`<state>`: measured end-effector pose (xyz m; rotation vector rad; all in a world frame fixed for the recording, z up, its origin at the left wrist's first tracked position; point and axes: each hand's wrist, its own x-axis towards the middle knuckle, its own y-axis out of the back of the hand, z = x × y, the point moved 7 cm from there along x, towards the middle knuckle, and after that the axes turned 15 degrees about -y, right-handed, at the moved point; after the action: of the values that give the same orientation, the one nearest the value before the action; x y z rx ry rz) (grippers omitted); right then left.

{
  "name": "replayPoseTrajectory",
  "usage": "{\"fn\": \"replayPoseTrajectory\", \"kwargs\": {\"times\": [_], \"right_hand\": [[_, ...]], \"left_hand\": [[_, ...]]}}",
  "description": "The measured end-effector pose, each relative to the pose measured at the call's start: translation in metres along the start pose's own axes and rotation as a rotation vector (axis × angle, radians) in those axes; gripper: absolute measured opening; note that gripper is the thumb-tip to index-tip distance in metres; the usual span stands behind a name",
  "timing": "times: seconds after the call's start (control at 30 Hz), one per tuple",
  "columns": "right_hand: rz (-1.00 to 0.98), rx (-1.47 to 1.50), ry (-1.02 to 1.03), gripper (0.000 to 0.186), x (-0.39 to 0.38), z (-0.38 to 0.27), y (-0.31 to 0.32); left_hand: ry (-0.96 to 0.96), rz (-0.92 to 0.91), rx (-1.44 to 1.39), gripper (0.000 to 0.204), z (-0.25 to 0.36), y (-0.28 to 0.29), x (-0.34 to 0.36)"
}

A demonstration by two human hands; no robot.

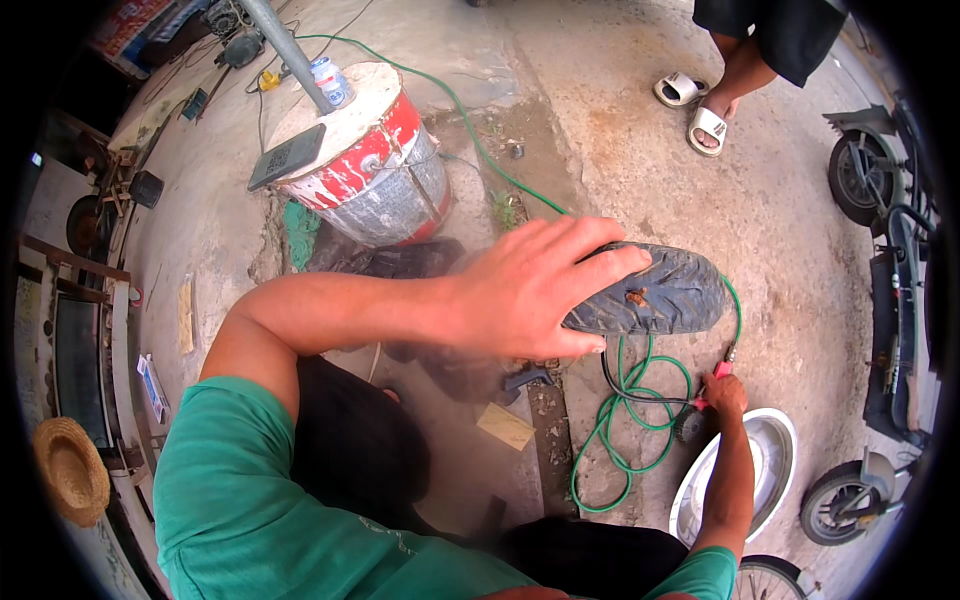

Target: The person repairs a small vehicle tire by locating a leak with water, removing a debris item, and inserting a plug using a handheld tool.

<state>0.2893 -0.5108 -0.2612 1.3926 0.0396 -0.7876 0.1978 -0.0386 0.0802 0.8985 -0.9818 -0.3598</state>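
My left hand [535,290] reaches across from the left and grips a black tire [665,295], its fingers over the far side and the thumb on the near side. A small brownish spot shows on the tread. Low on the right, my right hand [727,396] is closed round a red-handled tire inflator [700,403] with a round black gauge [689,425]. A green air hose [738,310] joins the inflator, and a thin black hose [625,390] runs from it toward the tire; where that hose ends is hidden.
Loops of green hose lie below the tire. A pale metal basin [690,500] sits beside my right forearm. Behind stands a red-and-silver drum [390,190] bearing a can [331,84] and a dark flat plate [287,157]. Another person's sandalled foot [712,125] is at top right, near parked scooters [897,330].
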Motion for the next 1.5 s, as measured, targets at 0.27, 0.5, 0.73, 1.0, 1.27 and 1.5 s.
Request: {"fn": "replayPoseTrajectory", "kwargs": {"times": [0.27, 0.5, 0.73, 1.0, 1.27, 1.5], "right_hand": [[-0.006, -0.004, -0.007, 0.066, 0.004, 0.002, -0.003], [-0.011, -0.002, -0.007, 0.067, -0.002, 0.000, 0.002], [-0.007, -0.012, -0.012, 0.069, 0.004, 0.003, -0.002], [-0.010, -0.002, -0.010, 0.069, 0.000, 0.000, 0.001], [-0.012, -0.001, -0.011, 0.069, 0.000, 0.002, 0.001], [-0.013, -0.013, -0.020, 0.071, 0.010, 0.005, -0.006]], "left_hand": [[0.022, -0.004, 0.008, 0.091, -0.009, 0.001, 0.002], [0.051, -0.012, 0.000, 0.088, -0.016, 0.002, 0.003], [0.063, 0.001, -0.004, 0.088, -0.026, 0.003, 0.005], [0.084, -0.006, -0.005, 0.087, -0.037, 0.004, 0.005], [0.121, -0.025, -0.018, 0.086, -0.042, 0.005, 0.007], [0.131, -0.039, -0.009, 0.086, -0.044, 0.004, 0.008]]}}
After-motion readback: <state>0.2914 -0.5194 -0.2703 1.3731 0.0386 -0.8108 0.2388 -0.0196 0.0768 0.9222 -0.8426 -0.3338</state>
